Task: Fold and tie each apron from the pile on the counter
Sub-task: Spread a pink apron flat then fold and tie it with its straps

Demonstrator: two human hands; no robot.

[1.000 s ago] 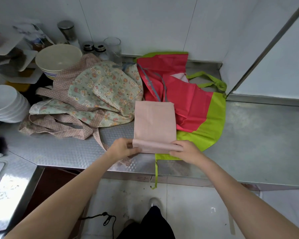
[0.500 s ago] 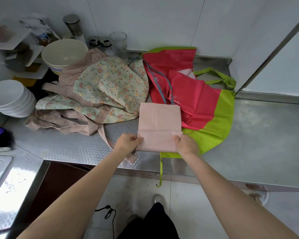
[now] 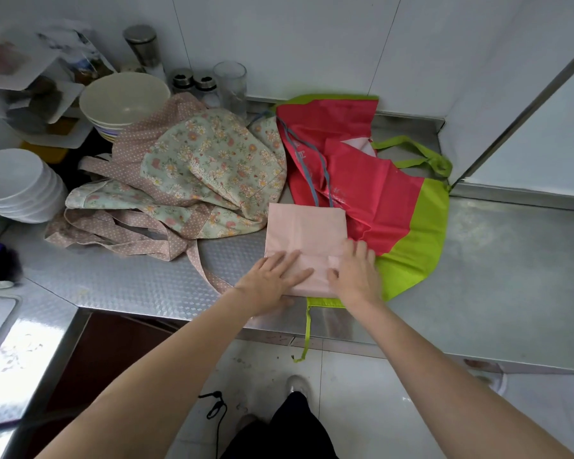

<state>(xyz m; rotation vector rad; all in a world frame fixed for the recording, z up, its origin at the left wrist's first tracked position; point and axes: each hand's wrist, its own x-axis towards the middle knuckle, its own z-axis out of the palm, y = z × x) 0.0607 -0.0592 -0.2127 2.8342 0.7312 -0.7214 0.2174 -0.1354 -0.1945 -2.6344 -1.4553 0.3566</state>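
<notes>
A person's two bare forearms reach forward from the bottom of the view onto a steel counter [image 3: 497,260]; both hands lie flat on a pale pink apron [image 3: 304,231] already folded into a neat rectangle, which sits near the counter's front edge at the centre of the view; the left hand [image 3: 272,276] rests at the rectangle's 7 o'clock corner, fingers straight and slightly spread, palm down; the right hand [image 3: 355,273] rests at its 5 o'clock corner, fingers likewise straight and pressing, holding nothing; between them a narrow turned-up flap of pink cloth lies across the near end of the fold; at 1 o'clock from the pink apron, partly under it, lies a red and lime-green apron [image 3: 388,200], unfolded, one green tie dangling over the counter's edge; at 10 o'clock is a crumpled floral apron [image 3: 212,160] with dotted pink straps; stacked bowls [image 3: 123,101] and jars stand beyond, toward 11 o'clock; the step in hand seems to be flattening the new fold; to do it well, both palms should press evenly and smooth outward from the middle so the crease sets square and no air bulges; the edges need to stay aligned before rolling or folding onward, and the ties, not visible here, must be found for the knot
</notes>
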